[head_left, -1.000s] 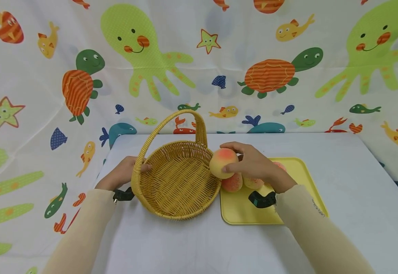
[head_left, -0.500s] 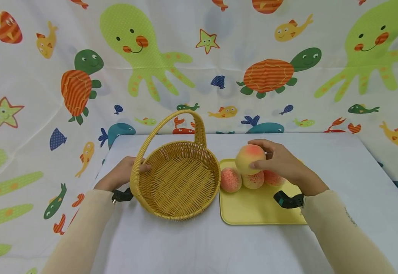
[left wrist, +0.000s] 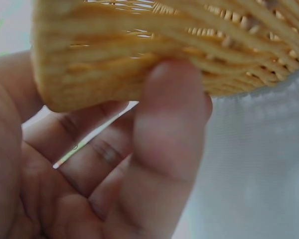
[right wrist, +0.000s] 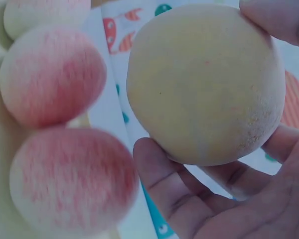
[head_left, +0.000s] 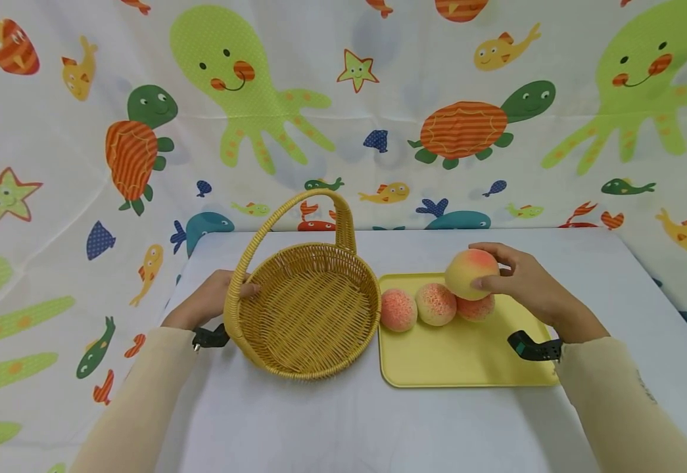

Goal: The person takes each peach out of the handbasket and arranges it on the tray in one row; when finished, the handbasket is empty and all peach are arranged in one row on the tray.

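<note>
A woven wicker basket (head_left: 313, 315) with an arched handle stands on the left of the table, and nothing lies inside it. My left hand (head_left: 215, 295) grips its left side near the foot of the handle. In the left wrist view the thumb (left wrist: 167, 119) presses on the weave. Over the far edge of the yellow tray (head_left: 467, 358), my right hand (head_left: 526, 286) holds a yellow peach (head_left: 467, 270) with a red blush. Thumb and fingers curl round that peach (right wrist: 204, 84) in the right wrist view, above the other peaches.
Three pinkish peaches lie in a row along the tray's far part: a left one (head_left: 398, 311), a middle one (head_left: 436, 304) and a right one (head_left: 476, 309), partly hidden. The basket's right rim meets the tray's left edge. A printed curtain (head_left: 343, 131) hangs behind the white table (head_left: 343, 427).
My right hand has carried the held peach rightward, from beside the basket's rim to above the rightmost tray peach. The left hand and the basket have stayed in place.
</note>
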### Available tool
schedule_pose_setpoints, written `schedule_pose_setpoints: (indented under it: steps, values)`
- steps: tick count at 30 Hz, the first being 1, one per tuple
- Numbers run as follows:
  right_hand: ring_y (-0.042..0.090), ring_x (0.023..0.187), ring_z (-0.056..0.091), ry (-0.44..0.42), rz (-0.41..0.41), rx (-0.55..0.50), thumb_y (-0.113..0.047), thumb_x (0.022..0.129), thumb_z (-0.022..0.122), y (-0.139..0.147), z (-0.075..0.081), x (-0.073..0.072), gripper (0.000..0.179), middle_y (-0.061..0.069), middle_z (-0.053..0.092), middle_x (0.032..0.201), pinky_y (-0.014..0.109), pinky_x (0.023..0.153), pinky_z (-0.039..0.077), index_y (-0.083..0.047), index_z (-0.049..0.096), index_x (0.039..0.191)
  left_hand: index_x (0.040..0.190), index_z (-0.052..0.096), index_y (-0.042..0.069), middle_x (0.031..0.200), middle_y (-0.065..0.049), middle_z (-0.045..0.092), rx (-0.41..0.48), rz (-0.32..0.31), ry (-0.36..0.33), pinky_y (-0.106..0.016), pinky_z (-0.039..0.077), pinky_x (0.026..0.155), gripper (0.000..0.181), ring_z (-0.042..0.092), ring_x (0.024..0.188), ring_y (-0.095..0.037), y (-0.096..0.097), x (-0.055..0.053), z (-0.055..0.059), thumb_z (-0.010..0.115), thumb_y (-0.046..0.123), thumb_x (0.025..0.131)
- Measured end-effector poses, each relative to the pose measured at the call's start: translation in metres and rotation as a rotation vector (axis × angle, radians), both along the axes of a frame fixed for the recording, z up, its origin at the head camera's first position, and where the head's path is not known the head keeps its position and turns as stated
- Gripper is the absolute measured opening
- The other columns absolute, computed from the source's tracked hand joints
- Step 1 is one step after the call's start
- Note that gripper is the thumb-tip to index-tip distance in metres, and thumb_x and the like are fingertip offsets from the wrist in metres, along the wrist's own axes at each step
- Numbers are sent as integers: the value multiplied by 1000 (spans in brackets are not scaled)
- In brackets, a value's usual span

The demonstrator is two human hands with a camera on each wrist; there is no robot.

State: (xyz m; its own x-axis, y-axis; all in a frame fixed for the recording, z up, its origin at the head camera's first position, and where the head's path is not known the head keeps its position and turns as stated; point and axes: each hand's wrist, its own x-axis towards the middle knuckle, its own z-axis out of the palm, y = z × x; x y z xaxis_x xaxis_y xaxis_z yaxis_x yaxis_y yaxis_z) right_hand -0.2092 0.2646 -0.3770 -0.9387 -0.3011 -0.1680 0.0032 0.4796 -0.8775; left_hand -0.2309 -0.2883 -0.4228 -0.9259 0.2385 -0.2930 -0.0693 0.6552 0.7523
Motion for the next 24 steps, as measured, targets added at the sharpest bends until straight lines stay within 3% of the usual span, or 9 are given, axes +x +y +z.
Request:
schedule_pose_setpoints:
  steps: [4,12,24]
  values:
    - [33,124,56,-10,-27,28,-30,100,70,16,-2,1,71,11,52,146,32,94,49,-14,36,160,110,75,1,89,-8,76,-6,-11,14,-35,51,82,32,68,85,-22,0,-1,-1,65,29,101]
    - [12,112,61,-7,-48,8,-26,102,68,51,-6,3,68,-7,56,134,22,89,51,-11,35,160,110,75,1,89,-7,76,-17,-12,19,-35,51,82,31,68,85,-22,0,-2,0,64,29,101]
    - [11,107,62,-40,-43,0,-23,103,65,80,-22,0,66,-11,57,131,28,87,56,-4,34,158,109,75,1,91,-8,74,-25,-1,21,-35,50,80,31,63,89,-22,0,-1,-1,65,29,101]
